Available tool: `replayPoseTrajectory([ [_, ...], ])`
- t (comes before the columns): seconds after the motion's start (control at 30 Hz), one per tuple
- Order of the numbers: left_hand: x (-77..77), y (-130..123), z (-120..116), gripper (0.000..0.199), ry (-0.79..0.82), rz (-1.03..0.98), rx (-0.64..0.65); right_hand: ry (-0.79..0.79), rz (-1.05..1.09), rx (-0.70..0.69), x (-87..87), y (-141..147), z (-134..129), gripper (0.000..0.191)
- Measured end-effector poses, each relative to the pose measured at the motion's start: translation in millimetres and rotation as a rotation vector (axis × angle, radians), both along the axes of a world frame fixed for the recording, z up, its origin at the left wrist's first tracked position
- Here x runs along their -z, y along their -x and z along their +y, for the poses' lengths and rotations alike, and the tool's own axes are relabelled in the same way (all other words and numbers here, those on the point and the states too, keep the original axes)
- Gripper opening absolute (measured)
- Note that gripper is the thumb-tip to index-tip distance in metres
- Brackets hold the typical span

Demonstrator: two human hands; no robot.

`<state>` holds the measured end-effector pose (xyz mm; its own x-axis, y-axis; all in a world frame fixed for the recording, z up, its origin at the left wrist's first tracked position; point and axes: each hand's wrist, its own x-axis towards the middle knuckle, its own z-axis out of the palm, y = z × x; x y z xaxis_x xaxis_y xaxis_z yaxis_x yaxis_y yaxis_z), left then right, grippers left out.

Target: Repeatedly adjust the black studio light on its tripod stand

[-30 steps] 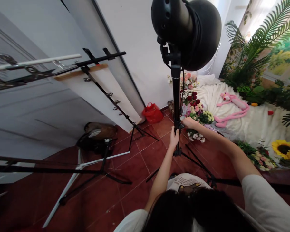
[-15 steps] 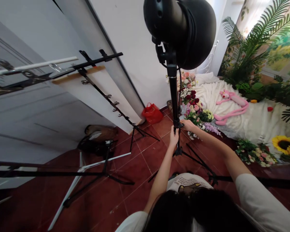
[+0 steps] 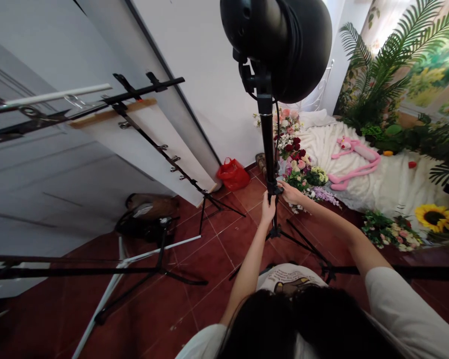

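A black light stand (image 3: 268, 144) rises in front of me with a large black studio light (image 3: 280, 47) mounted on top. My left hand (image 3: 268, 208) is closed round the pole just under a black collar clamp (image 3: 274, 189). At the right side of that clamp is my right hand (image 3: 289, 192), its fingers closed on the clamp's knob, which they mostly hide. The stand's tripod legs (image 3: 303, 241) spread over the floor below my hands. A dark cable (image 3: 277, 119) hangs down beside the pole from the light.
Left of me a black backdrop stand (image 3: 160, 149) with clips holds white boards (image 3: 175, 142). White and black stand legs (image 3: 108, 294) cross the red tiles. A red bag (image 3: 232, 174) sits by the wall. To the right are artificial flowers (image 3: 297, 159), a pink plush toy (image 3: 359, 162) and a sunflower (image 3: 434, 218).
My view has shifted slightly, so the scene sits a little further left. Both hands keep their places on the stand at the clamp.
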<state>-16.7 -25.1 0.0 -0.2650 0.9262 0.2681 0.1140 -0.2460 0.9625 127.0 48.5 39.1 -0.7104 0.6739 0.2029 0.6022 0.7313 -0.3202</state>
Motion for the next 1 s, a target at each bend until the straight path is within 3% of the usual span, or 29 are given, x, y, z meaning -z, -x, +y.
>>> replayPoseTrajectory([
  [0.17, 0.0, 0.3, 0.1, 0.048, 0.011, 0.008, -0.008, -0.017, -0.060, 0.018, -26.8, -1.2, 2.0, 0.040],
  [0.27, -0.7, 0.0, 0.1, 0.049, 0.012, 0.011, -0.013, -0.027, -0.042, 0.066, -31.2, 2.4, -3.9, 0.035],
  [0.47, -4.4, -1.0, -1.9, 0.053, 0.020, 0.002, -0.005, -0.047, 0.112, 0.247, -7.4, -0.4, -30.4, 0.037],
  [0.6, -6.6, -0.9, -3.5, 0.054, 0.041, 0.001, -0.006, -0.016, 0.179, 0.291, 17.4, -10.7, -57.2, 0.047],
  [0.7, -6.3, -0.1, -4.0, 0.052, 0.026, -0.004, 0.009, 0.054, 0.251, 0.320, 24.5, -16.4, -75.8, 0.050],
  [0.83, -2.6, 0.4, -4.3, 0.049, 0.009, -0.020, 0.022, 0.090, 0.545, 0.368, 3.1, -1.9, -82.9, 0.058],
  [0.93, -0.3, -0.5, -5.2, 0.053, -0.010, -0.042, 0.035, 0.170, 0.767, 0.333, -24.5, 29.7, -75.0, 0.066],
  [1.0, -0.6, -1.2, -6.5, 0.057, -0.024, -0.044, 0.042, 0.268, 0.865, 0.332, -38.6, 54.5, -68.6, 0.061],
])
